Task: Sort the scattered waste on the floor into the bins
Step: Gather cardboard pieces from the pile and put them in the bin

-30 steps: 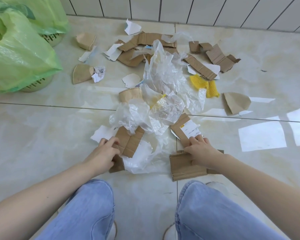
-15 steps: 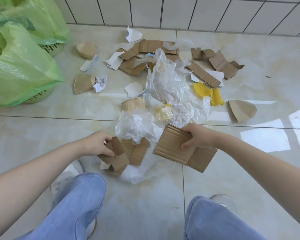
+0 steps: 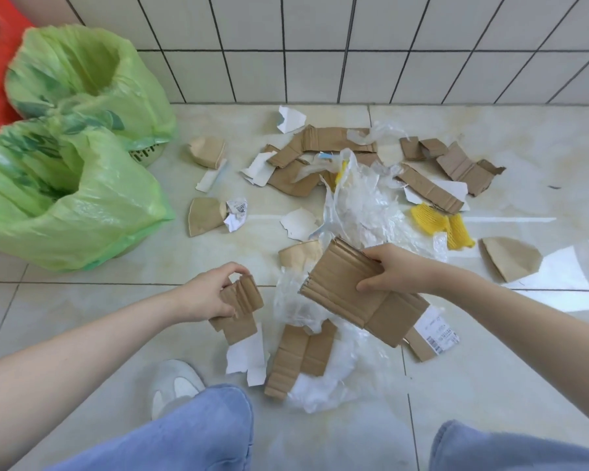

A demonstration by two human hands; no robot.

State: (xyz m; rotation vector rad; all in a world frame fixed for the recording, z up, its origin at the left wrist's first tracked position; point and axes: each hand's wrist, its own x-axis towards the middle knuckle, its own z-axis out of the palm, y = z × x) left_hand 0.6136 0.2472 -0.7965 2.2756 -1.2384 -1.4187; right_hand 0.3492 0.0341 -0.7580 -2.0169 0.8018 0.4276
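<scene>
- Here the right hand [image 3: 393,270] grips a large cardboard piece [image 3: 357,294], thumb on its upper face and fingers curled over its far edge; the piece is brown, ribbed at one end, creased across the middle, and is held off the floor [image 3: 490,368] above the clear plastic film [image 3: 364,205].
- The left hand [image 3: 208,290] pinches a small cardboard scrap [image 3: 240,309], folded and ragged, with white torn paper [image 3: 245,356] just below it on the floor.
- Another flat cardboard strip [image 3: 300,356] lies on crumpled white plastic near the front edge of the floor, between the two knees in blue jeans [image 3: 184,433].
- A labelled cardboard bit [image 3: 432,334] lies beside the large piece, partly under it.
- More cardboard [image 3: 337,139], paper cup fragments [image 3: 208,151] and yellow foam netting [image 3: 442,224] lie scattered toward the wall [image 3: 354,45] edge of the floor.
- Two bins lined with green bags [image 3: 65,185] stand at the floor's left edge, mouths open.
- Compared with half a second ago, both hands have risen with their cardboard, the right-hand piece has tilted higher, and the view has swung up so both bins and more wall show; a white shoe [image 3: 174,385] is now plainer by the left knee.
</scene>
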